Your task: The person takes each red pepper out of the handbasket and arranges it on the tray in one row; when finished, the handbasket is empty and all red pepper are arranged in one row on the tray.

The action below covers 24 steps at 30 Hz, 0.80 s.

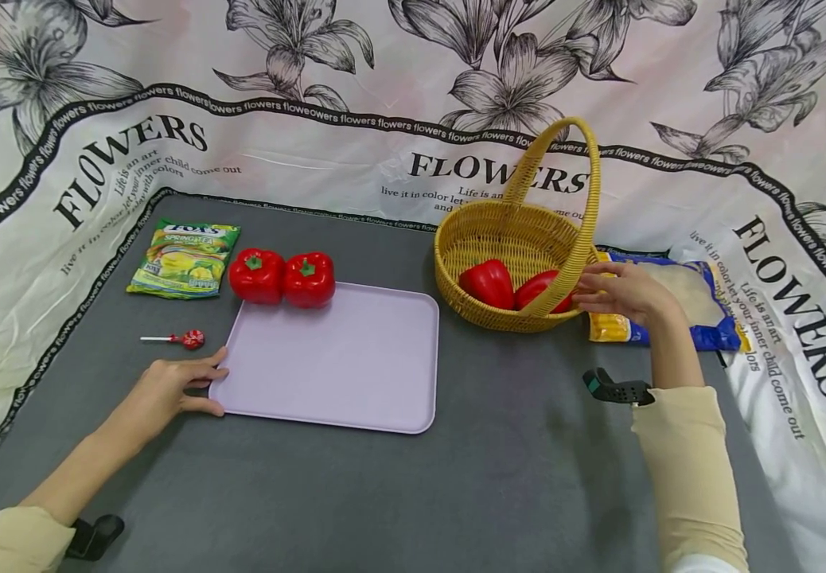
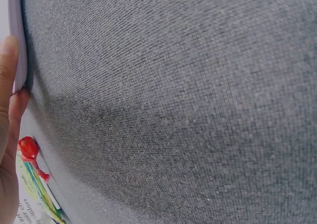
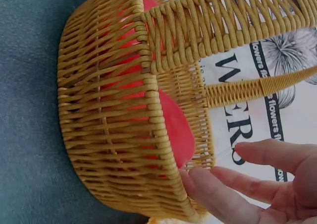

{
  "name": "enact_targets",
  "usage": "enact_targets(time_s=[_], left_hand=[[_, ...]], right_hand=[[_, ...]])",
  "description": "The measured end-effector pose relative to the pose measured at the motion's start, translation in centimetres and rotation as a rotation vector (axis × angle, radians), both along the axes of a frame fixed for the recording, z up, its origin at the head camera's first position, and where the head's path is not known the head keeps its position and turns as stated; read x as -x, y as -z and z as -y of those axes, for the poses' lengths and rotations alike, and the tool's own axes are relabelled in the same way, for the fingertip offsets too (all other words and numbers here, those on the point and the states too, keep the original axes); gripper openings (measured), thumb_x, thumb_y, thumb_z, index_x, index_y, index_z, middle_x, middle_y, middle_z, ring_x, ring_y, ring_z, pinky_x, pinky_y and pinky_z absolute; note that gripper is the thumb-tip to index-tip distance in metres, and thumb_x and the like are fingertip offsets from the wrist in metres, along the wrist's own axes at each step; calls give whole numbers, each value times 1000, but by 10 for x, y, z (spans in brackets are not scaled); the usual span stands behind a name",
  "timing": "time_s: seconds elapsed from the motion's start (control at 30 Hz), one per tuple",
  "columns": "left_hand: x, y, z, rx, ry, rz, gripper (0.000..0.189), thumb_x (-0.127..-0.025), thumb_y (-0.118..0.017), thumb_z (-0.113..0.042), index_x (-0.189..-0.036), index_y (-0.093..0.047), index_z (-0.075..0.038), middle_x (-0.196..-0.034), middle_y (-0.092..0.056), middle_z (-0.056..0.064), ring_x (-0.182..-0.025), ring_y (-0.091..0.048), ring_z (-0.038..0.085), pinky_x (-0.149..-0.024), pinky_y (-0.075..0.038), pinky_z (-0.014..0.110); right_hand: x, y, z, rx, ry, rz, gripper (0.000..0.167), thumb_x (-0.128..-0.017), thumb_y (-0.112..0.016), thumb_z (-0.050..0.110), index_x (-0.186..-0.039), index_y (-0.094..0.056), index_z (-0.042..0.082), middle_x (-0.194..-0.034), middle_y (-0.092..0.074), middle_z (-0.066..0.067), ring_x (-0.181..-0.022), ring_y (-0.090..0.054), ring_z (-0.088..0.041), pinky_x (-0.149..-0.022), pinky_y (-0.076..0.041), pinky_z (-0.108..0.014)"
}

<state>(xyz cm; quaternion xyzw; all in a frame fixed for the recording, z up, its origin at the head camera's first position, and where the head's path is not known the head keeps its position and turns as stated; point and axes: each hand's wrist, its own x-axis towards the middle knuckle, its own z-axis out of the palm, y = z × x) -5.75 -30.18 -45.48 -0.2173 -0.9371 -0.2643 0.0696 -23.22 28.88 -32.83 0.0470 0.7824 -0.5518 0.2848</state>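
Note:
My left hand (image 1: 177, 384) is at the front left corner of a lilac tray (image 1: 356, 358), gripping its edge between thumb and fingers. In the left wrist view the thumb lies along the tray's side. My right hand (image 1: 621, 293) is at the right rim of a yellow wicker basket (image 1: 449, 274), fingers extended and spread, fingertips right at the rim. Inside the basket lie two red bell peppers, one pepper (image 1: 487, 284) to the left and another pepper (image 1: 538, 289) partly hidden by the handle. Two more red peppers (image 1: 256, 276) (image 1: 309, 280) stand at the tray's back left corner.
Left of the tray lies a lollipop (image 1: 191, 340), with a green and yellow candy bag (image 1: 187, 259) behind it. A blue and yellow bag (image 1: 692, 294) lies right of the basket. Flower-printed cloth (image 1: 356, 167) surrounds the grey tabletop (image 1: 413, 493).

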Motion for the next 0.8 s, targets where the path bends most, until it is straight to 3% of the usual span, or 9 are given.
enact_targets(time_s=[0.13, 0.27, 0.4, 0.57, 0.73, 0.8], left_hand=[[0, 1, 1, 2, -2, 8, 61, -49, -91, -12, -103, -71, 8, -121, -61, 24, -89, -70, 27, -73, -52, 36], [-1, 0, 2, -2, -4, 3, 60, -49, -91, -14, -103, -72, 7, -120, -61, 23, -88, -70, 26, -73, -52, 33], [-1, 0, 1, -20, 2, 3, 60, -50, -90, -16, -102, -72, 7, -120, -61, 24, -88, -70, 27, -72, -53, 33], [-2, -1, 1, -26, 5, -1, 60, -50, -90, -17, -101, -72, 7, -119, -61, 25, -87, -70, 28, -71, -53, 35], [-1, 0, 1, -26, 10, -8, 60, -50, -90, -18, -101, -72, 7, -119, -62, 24, -85, -70, 25, -73, -53, 22], [0, 0, 1, -31, 13, -10, 59, -50, -89, -19, -100, -73, 6, -118, -62, 24, -85, -71, 23, -73, -52, 16]], right_hand=[[5, 7, 3, 40, -64, -27, 68, -102, -45, 24, -151, -7, -4, -102, -60, 12, -92, -65, -5, -86, -54, -26], [11, 21, 8, 41, -117, -113, 66, -102, -46, 25, -151, -12, -2, -124, -50, 2, -102, -56, 0, -89, -50, -19], [17, 34, 14, 49, -30, -179, 55, -102, -48, 19, -148, -24, 0, -142, -32, -14, -113, -47, -7, -83, -48, -14], [24, 44, 25, 90, 132, -227, 47, -98, -50, 2, -143, -33, 0, -150, -25, -23, -123, -41, -21, -79, -50, -14], [32, 51, 27, -30, 114, -245, 60, -95, -59, 9, -145, -30, -9, -151, -28, -25, -137, -32, -31, -95, -46, -19], [34, 52, 26, 21, 102, -224, 59, -93, -63, 12, -142, -37, -8, -146, -37, -24, -131, -42, -29, -94, -47, -21]])
